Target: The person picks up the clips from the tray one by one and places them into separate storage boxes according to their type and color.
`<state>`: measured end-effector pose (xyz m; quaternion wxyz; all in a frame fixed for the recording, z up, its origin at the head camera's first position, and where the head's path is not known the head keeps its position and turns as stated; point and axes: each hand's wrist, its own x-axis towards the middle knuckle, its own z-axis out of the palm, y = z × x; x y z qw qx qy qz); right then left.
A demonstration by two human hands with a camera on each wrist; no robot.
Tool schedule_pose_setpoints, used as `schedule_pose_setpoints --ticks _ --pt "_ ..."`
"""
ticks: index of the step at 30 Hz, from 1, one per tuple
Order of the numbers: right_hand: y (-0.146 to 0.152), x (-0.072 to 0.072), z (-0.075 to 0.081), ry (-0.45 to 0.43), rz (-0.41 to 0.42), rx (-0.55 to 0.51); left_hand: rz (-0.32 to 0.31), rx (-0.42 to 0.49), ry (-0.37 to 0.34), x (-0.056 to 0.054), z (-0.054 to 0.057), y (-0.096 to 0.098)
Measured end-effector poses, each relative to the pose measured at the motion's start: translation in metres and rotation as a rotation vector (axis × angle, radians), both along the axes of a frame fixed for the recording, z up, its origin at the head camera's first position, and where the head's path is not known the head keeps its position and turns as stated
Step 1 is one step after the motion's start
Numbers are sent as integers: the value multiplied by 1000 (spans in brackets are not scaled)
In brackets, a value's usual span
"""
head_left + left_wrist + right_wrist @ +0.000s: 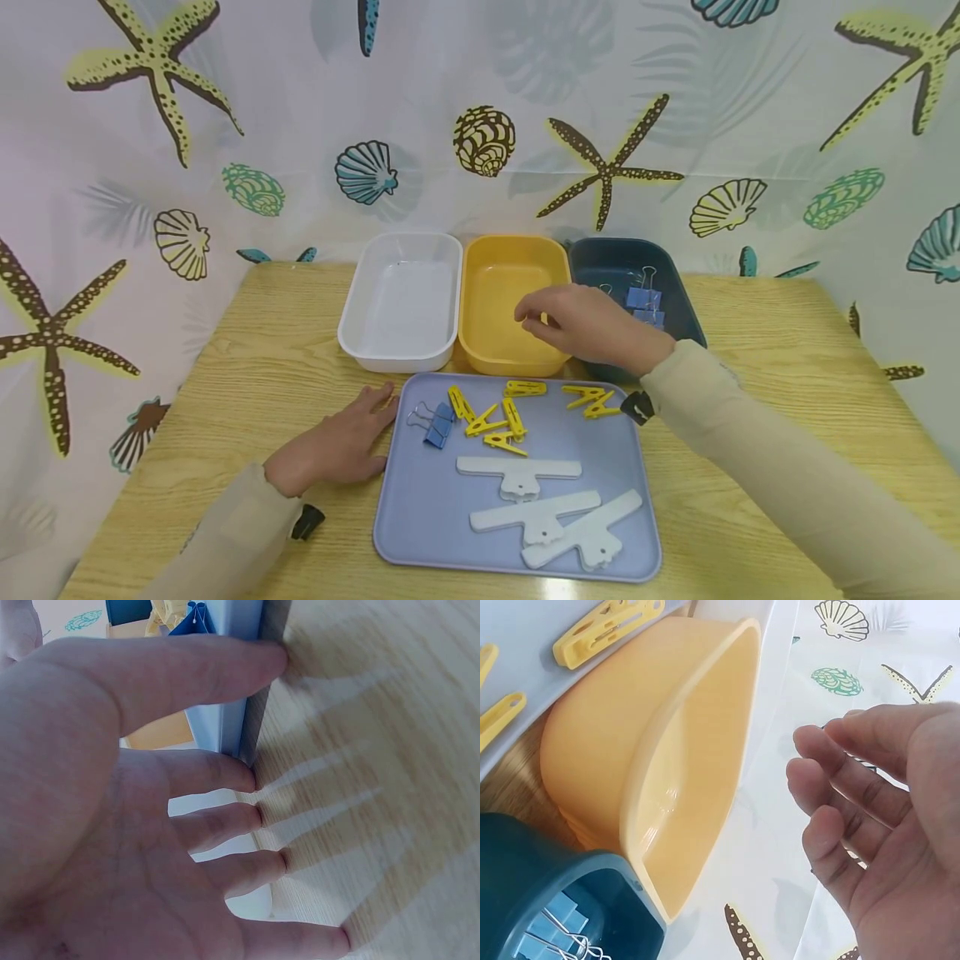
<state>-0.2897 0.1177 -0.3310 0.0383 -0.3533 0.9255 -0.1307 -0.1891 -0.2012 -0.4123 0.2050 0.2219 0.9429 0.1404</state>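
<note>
Over the yellow bin point(502, 333), my right hand point(581, 325) hovers with loosely curled fingers; the right wrist view shows nothing held in the right hand point(870, 802). My left hand point(348, 437) lies on the table at the tray's left edge, fingers spread and fingertips on the wood in the left wrist view. On the lavender tray point(427, 525) are a blue binder clip point(440, 425) near that hand, several yellow clothespins point(513, 417) towards the back, and three white bag clips point(517, 517) at the front. The navy bin point(607, 250) holds several blue binder clips point(643, 300).
A white bin point(401, 350) stands left of the yellow one; the three bins form a row behind the tray. Behind them hangs a curtain point(427, 75) printed with shells and starfish. Wood-grain table point(765, 375) extends on both sides.
</note>
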Motion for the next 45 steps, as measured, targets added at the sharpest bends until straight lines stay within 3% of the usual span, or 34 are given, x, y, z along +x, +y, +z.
schedule_pose_setpoints --ticks 11,45 --pt "-8 4 0 26 27 -24 -5 9 -2 2 3 1" --pt "-27 9 -9 -1 106 -74 -5 4 18 0 -4 -1"
